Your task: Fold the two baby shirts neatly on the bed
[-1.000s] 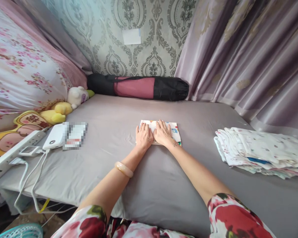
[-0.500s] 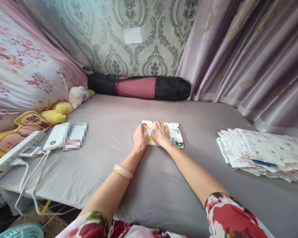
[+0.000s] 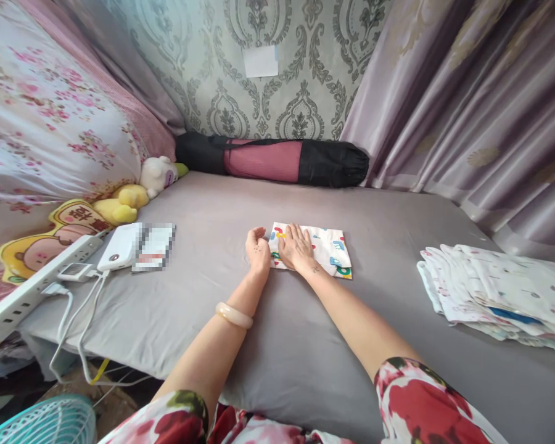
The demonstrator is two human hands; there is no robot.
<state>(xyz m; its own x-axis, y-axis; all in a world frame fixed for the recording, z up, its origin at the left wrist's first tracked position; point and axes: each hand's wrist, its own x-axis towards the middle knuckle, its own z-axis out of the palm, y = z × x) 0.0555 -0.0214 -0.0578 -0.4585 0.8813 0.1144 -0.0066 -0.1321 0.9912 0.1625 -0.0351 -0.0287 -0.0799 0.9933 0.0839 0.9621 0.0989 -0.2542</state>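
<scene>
A folded white cloth with colourful prints lies flat on the grey sheet in front of me. Its layers do not line up at the lower right corner, where a green-patterned edge peeks out. My right hand rests palm down on the cloth's left half, fingers stretched out. Right beside the cloth's left edge is my left hand, turned on its side with loosely bent fingers and nothing visible in it. A pale bangle circles my left wrist.
A stack of folded white cloths lies at the right. On the left are a power strip with cables, a white power bank, a blurred packet and plush toys. A black and pink rolled bag lies along the wall.
My left hand has come off the cloth's left edge and turned onto its side, just left of it. My right hand stays flat on the cloth. The view has shifted slightly left.
</scene>
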